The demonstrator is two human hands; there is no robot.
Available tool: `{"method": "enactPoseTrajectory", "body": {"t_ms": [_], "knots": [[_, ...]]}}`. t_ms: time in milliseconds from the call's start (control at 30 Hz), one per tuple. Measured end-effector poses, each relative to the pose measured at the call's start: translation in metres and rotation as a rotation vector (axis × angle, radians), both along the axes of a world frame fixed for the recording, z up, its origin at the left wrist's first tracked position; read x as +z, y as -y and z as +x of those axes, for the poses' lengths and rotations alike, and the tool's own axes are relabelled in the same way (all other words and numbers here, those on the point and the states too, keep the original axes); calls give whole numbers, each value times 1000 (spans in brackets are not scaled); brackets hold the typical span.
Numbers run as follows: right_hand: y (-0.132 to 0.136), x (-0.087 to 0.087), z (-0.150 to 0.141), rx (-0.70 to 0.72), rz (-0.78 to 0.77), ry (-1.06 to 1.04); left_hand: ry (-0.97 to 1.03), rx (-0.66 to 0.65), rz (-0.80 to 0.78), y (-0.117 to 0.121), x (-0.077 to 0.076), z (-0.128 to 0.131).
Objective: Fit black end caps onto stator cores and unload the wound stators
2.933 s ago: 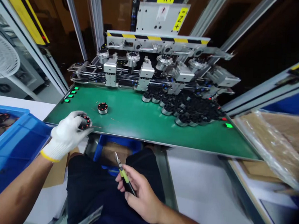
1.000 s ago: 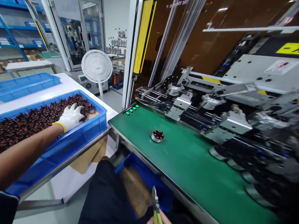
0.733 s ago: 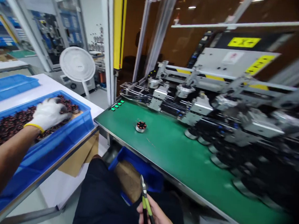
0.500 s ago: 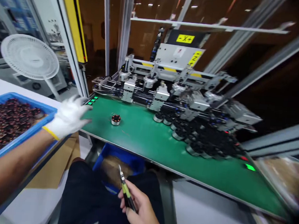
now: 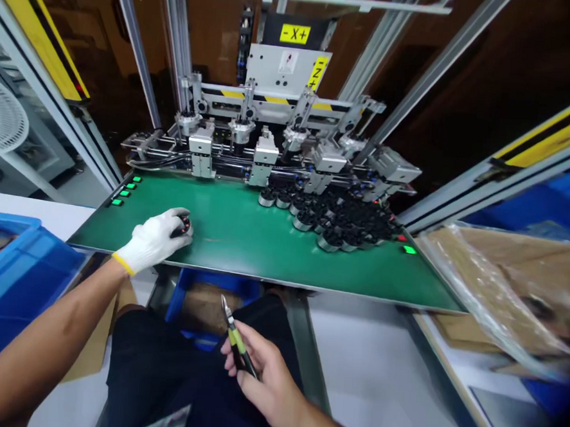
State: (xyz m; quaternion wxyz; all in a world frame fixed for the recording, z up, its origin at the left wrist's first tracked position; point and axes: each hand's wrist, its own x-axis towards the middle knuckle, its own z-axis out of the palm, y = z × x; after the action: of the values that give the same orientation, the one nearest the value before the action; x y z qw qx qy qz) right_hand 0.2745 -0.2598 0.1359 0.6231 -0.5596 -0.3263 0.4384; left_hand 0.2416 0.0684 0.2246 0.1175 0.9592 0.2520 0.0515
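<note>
My left hand [image 5: 160, 237], in a white glove with a yellow cuff, has its fingers closed round a motor stator [image 5: 184, 225] at the left part of the green work surface [image 5: 235, 236]. The glove covers most of the stator; copper-coloured windings show between the fingers. Low over my lap, my bare right hand [image 5: 265, 373] is wrapped round a pair of pliers [image 5: 235, 339] with green and black handles. Their narrow metal tip points up and away from me. Several dark round motor parts with silver rims [image 5: 329, 239] stand crowded together on the right half of the surface.
A machine with several clamp stations [image 5: 264, 154] lines the back. Small green-lit buttons [image 5: 124, 193] sit at the left edge. A blue bin [image 5: 30, 269] stands at left, another blue bin [image 5: 176, 294] below the surface. Plastic-wrapped cardboard [image 5: 512, 285] lies at right.
My left hand has come from near the blue bin to the stator on the surface and closed on it. The view has turned right. My right hand still holds the pliers.
</note>
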Motion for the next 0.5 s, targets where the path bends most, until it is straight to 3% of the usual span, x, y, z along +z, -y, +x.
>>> {"method": "enactPoseTrajectory", "body": {"t_ms": [100,200,333,500], "knots": [[-7,1,-2,33,119,12,49,-7,109,34,10,-30],[-12,7,-4,73,165,37,130,-169,251,56,15,-60],[-17,14,-6,92,187,67,222,-273,350,65,13,-85],[-18,16,-7,84,192,87,228,-290,313,68,8,-93]]}}
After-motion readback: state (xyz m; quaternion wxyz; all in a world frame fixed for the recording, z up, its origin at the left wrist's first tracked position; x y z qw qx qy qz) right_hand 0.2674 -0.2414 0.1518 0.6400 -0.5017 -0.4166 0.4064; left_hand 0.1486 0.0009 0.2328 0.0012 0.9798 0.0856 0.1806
